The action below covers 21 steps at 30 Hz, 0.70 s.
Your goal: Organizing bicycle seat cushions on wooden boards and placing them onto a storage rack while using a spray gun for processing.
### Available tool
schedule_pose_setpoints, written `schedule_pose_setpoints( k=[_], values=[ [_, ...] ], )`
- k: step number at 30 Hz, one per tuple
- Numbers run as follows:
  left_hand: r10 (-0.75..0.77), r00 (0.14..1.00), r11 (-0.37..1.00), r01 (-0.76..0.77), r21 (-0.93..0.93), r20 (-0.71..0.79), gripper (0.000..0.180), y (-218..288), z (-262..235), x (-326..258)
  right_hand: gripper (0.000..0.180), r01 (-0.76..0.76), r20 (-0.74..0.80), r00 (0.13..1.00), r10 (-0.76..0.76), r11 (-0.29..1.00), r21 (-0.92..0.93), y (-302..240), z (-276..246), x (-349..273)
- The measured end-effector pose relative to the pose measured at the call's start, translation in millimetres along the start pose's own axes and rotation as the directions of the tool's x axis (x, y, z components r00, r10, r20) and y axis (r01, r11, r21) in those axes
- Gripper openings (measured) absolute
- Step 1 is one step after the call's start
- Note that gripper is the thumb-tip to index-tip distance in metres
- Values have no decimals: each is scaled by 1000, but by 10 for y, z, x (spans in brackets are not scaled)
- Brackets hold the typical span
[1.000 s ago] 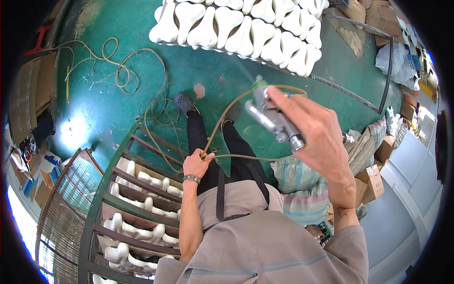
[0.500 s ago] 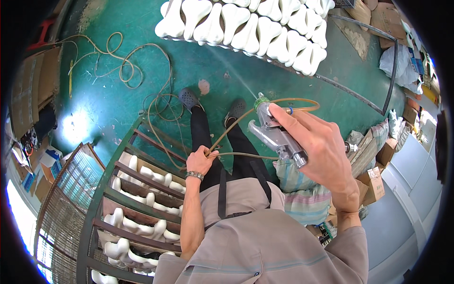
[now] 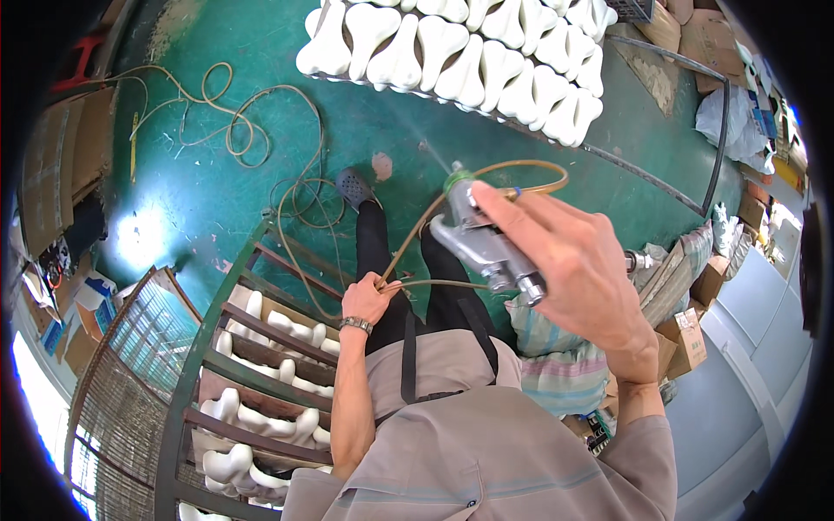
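My right hand [image 3: 565, 252] is wrapped round a silver spray gun [image 3: 486, 247] with a green ring behind its nozzle. A fine mist leaves the nozzle toward several white glossy bone-shaped pieces [image 3: 460, 69], which lie in rows on a board ahead of me. A yellowish hose [image 3: 413, 239] loops from the gun. My left hand [image 3: 369, 300], with a watch on its wrist, is closed round the hose in front of my waist. The trigger is partly hidden by my right hand.
At my left stands a green metal rack [image 3: 195, 382] with more white pieces [image 3: 265, 412] on its shelves. Coiled hose [image 3: 243, 130] lies on the green floor [image 3: 287, 200]. Striped sacks [image 3: 565, 373] and cartons [image 3: 686, 343] are stacked at my right, near a dark metal frame [image 3: 647, 181].
My right hand and the spray gun have moved a little to the left and up. The mist looks fainter. My left hand keeps its hold on the hose.
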State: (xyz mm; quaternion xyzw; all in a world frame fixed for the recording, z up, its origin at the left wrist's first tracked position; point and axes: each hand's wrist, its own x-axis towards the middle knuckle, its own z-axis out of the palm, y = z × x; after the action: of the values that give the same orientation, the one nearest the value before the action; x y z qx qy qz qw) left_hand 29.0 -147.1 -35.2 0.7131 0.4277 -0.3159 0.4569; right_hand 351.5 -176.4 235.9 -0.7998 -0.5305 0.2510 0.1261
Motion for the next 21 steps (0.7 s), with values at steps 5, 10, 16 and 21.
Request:
schedule_pose_setpoints(
  k=[5, 10, 16, 21],
  values=[
    [-9, 1000, 1000, 9, -2, -13, 52, -100, -196, 93, 64, -59, -48, 997, 57, 997, -44, -123, 46, 268],
    [20, 1000, 999, -19, 45, -13, 51, -138, -388, 193, 68, 23, 11, 1000, -22, 999, -49, -187, 40, 429],
    [35, 999, 999, -35, 10, -41, 49, -186, -578, 263, 67, -34, -9, 999, 34, 995, -94, -303, -32, 639],
    [21, 1000, 1000, -21, 7, -7, 48, -188, -750, 261, 68, -73, -63, 996, 65, 989, -126, -506, -7, 863]
  ],
)
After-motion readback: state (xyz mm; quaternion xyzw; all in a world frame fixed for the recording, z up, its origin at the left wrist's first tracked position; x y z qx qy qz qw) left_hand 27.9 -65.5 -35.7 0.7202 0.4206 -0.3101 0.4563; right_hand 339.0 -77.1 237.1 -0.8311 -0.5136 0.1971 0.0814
